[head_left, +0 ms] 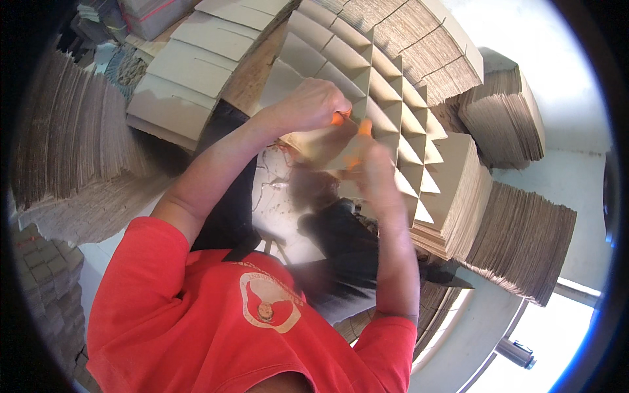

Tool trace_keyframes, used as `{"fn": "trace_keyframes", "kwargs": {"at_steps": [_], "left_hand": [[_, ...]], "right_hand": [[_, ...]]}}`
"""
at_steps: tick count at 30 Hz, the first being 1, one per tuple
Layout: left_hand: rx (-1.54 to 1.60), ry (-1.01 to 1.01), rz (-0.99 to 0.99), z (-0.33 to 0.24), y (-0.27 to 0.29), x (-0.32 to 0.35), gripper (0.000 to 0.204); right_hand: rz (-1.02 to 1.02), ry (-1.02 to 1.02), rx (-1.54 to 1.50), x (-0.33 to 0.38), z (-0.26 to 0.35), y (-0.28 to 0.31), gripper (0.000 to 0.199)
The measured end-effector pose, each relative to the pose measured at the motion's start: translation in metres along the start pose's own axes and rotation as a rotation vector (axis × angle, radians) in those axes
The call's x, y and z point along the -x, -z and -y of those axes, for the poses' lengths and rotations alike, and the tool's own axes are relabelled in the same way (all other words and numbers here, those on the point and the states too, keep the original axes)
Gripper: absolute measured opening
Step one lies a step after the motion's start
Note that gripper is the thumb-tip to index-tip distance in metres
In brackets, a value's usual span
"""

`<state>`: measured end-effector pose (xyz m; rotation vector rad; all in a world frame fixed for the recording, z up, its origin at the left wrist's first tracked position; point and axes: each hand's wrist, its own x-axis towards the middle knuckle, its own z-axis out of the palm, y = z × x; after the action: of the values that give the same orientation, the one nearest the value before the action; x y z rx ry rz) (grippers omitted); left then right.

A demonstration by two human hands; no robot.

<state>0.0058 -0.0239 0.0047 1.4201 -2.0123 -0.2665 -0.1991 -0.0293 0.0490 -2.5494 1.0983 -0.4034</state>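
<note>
Gripping orange-tipped fingers around a cardboard strip (327, 145), both hands work at the near edge of the cardboard divider grid (386, 98). Left hand (308, 105) is clenched on the strip's top edge; right hand (377, 173) is motion-blurred, seemingly pinching the same strip lower down. Strip looks light, thin, stiff along its length but easy to crease or tear at the slots, so hold it near the edges, not mid-span. Stacks of flat cardboard sheets (517, 236) surround the grid.
</note>
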Motion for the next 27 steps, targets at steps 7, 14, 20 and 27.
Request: {"fn": "trace_keyframes", "kwargs": {"at_steps": [7, 14, 20, 27], "left_hand": [[0.006, -0.013, -0.118, 0.005, -0.006, 0.009, 0.006], [0.092, 0.000, -0.064, 0.007, -0.010, 0.001, 0.009], [0.076, 0.011, -0.058, 0.006, -0.007, 0.002, 0.010], [0.072, 0.005, -0.051, 0.003, -0.002, 0.001, 0.012]], "right_hand": [[-0.343, -0.179, 0.177, 0.014, -0.030, 0.034, 0.037], [-0.342, -0.685, 0.926, 0.089, -0.216, 0.098, 0.031], [-0.289, -0.659, 0.637, 0.095, -0.247, 0.094, 0.030], [-0.470, -0.788, 0.626, 0.089, -0.244, 0.092, 0.025]]}}
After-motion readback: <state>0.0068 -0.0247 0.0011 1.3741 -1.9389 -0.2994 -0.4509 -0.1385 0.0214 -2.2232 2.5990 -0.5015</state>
